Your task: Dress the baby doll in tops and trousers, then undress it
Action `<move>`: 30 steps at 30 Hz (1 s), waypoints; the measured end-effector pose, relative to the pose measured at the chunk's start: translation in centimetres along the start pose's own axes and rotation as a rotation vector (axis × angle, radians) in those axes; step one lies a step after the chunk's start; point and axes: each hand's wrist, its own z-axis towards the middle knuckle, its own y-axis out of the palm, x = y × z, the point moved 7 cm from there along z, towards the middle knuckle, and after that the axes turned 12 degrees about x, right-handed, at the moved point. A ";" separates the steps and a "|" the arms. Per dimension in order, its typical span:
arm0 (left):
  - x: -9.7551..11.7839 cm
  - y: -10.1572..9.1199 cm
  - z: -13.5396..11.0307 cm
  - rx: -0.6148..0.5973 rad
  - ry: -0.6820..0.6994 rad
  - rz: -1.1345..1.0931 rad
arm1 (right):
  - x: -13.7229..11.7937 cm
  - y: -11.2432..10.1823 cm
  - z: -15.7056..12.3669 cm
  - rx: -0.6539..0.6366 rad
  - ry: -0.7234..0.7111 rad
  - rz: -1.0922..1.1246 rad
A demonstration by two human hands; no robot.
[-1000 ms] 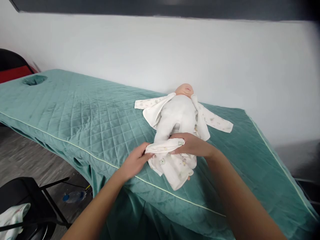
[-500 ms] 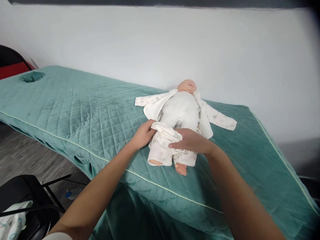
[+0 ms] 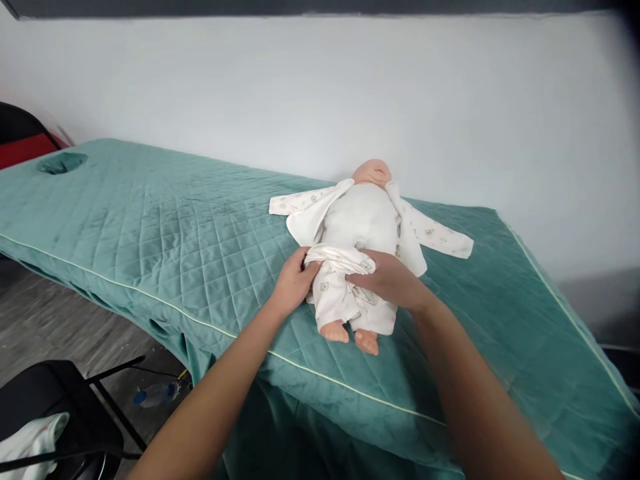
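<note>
A baby doll (image 3: pixel 361 213) with a white cloth body lies on its back on a green quilted bed, its feet toward me. An open white printed jacket (image 3: pixel 440 239) is spread beneath it with both sleeves out to the sides. White printed baby pants (image 3: pixel 336 297) cover the doll's lower legs, and both bare feet poke out of the cuffs. My left hand (image 3: pixel 296 280) pinches the bunched waistband at its left side. On the other side, my right hand (image 3: pixel 387 277) grips the waistband with the thumb in front; its other fingertips are hidden by cloth.
The green bed (image 3: pixel 175 227) runs along a white wall and has a face hole (image 3: pixel 63 163) at its far left. A black folding chair (image 3: pixel 55 393) with a white cloth (image 3: pixel 35 443) on it stands at lower left. A plastic bottle (image 3: pixel 156 395) lies on the floor.
Both hands have shifted slightly to the right with the pants' waistband. The foot on the left now shows further out of its cuff, and the two legs lie closer together.
</note>
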 end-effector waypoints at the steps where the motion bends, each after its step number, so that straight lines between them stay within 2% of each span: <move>1: -0.1 0.0 -0.2 -0.013 -0.015 -0.016 | 0.0 -0.1 0.0 0.024 0.003 -0.011; 3: -0.3 -0.3 -0.8 0.003 -0.038 -0.033 | 0.1 -0.2 -0.1 0.059 0.016 -0.015; 7: -0.8 -1.9 -2.7 0.189 -0.136 -0.013 | 0.1 -0.3 -0.3 0.078 0.033 0.030; 8: -1.0 -2.1 -3.4 0.195 -0.190 -0.033 | 0.1 -0.4 -0.4 0.079 0.033 0.050; 11: -1.4 -1.2 -5.9 0.038 -0.360 -0.126 | 0.2 -0.5 -0.5 0.079 0.029 0.128; 13: -1.1 -0.5 -7.1 -0.046 -0.391 -0.161 | 0.2 -0.6 -0.5 0.078 0.029 0.170; 16: -0.8 -0.3 -7.6 0.007 -0.341 -0.178 | 0.3 -0.5 -0.6 0.069 0.027 0.219; 20: -1.3 -0.6 -6.7 0.138 -0.261 -0.151 | 0.7 -0.2 -0.7 0.049 0.023 0.276; 25: -0.3 -1.0 -4.0 0.211 -0.044 0.156 | 0.9 -0.3 -0.8 0.051 0.022 0.283; 30: 0.0 -0.5 -2.5 0.189 0.000 0.402 | 0.3 -0.3 -0.9 0.071 0.045 0.253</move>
